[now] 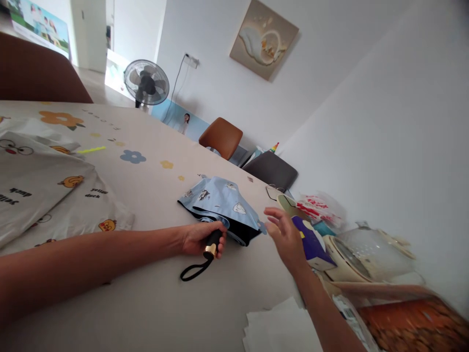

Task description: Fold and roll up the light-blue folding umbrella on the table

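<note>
At the near right of the table [146, 308], a stack of white sheets [280, 327] lies flat beside your right forearm. To its right, at the near edge, an orange-brown patterned surface [417, 322] shows, too blurred to identify. Near the middle, a black wrist strap [196, 272] hangs in a loop from the handle [213, 238] of a folding umbrella, just below its gold band [210, 251]. Your left hand [201, 237] grips this handle, its fingers clamped around it. The umbrella [223, 195] itself lies at the middle of the table, beyond your left hand; its light-blue printed canopy is gathered in loose folds, with the black underside showing along the near edge. Your right hand [286, 234] is raised just beside the canopy's right end, its fingers curved and the thumb apart from them; whether they touch the fabric, you cannot tell.

To the left lies a crumpled pale sheet [73, 195] printed with ducks, a yellow strip [91, 149] just beyond it. To the right stand a purple box [311, 244] and a cream appliance [346, 256]. Farther off, beyond the table, are a brown chair [222, 137] and a dark chair [273, 171]; farther left, a fan [146, 83]. A framed picture [264, 39] hangs on the far wall [205, 29].
</note>
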Demonstrator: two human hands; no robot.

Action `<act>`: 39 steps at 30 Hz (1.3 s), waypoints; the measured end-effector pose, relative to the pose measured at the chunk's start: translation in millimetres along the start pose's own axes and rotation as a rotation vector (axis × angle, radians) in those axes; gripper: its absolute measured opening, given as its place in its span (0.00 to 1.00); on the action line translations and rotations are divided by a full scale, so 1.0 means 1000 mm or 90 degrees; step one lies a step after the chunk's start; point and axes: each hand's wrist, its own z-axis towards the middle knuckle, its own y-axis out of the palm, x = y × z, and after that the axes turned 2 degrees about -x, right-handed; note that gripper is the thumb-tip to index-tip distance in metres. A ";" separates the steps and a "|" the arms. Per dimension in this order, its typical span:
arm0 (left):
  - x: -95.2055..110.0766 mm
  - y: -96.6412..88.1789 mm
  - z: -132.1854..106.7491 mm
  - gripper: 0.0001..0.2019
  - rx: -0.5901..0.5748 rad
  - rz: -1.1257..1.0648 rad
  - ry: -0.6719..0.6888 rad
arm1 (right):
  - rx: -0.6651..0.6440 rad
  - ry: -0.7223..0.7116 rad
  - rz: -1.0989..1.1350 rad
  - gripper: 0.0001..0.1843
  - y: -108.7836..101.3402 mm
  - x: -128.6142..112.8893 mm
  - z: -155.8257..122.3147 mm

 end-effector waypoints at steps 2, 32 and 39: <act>-0.001 0.000 -0.001 0.09 -0.001 0.002 0.000 | -0.058 -0.102 -0.082 0.18 0.001 -0.004 -0.017; 0.002 -0.004 -0.002 0.11 -0.015 0.003 -0.024 | 0.054 -0.274 -0.139 0.16 0.065 0.005 -0.018; 0.002 -0.003 -0.003 0.11 -0.006 -0.001 -0.023 | 0.010 -0.129 -0.031 0.18 0.079 0.012 -0.031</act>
